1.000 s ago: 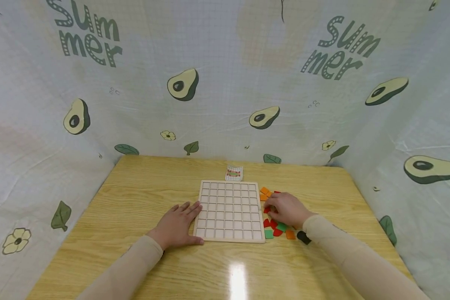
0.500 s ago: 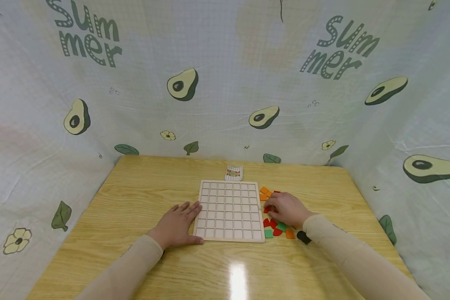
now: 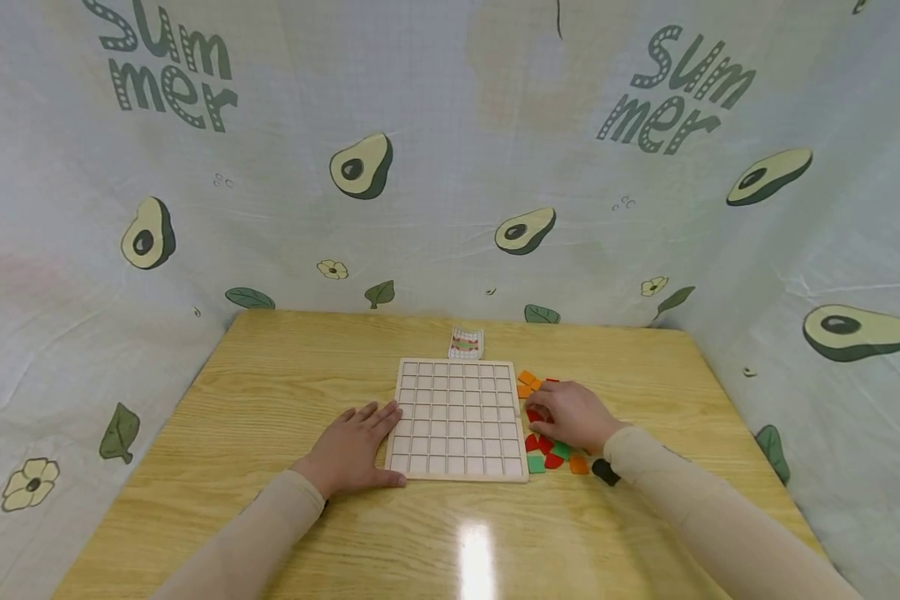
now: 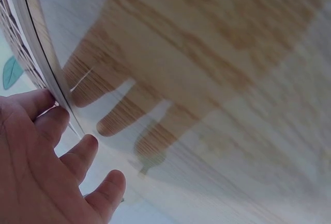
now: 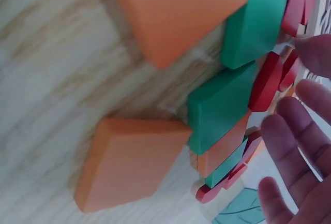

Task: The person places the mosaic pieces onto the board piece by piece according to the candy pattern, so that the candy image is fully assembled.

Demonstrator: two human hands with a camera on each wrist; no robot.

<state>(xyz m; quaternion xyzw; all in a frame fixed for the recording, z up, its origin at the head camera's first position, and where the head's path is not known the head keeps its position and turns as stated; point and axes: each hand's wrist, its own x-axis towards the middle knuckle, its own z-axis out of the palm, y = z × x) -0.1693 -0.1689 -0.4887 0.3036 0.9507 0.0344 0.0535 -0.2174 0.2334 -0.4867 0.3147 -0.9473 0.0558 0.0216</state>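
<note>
"What's closest?"
"Two sleeves point(image 3: 720, 517), then one black thing point(image 3: 606, 472), too small to make out."
"And hands?"
"Two. The left hand point(image 3: 351, 450) has straight, spread fingers touching the board's left edge. The right hand point(image 3: 576, 415) bends over the pieces; I can't tell if it pinches one."
"How many pieces?"
"From the head: two green pieces point(image 3: 536, 464), five red pieces point(image 3: 553, 461), four orange pieces point(image 3: 579, 464), right of the board. That hand hides some."
"Farther?"
"One board point(image 3: 456, 427), seven squares by seven. One card point(image 3: 466, 343), its picture tiny. One cloth point(image 3: 435, 233), five avocados."
</note>
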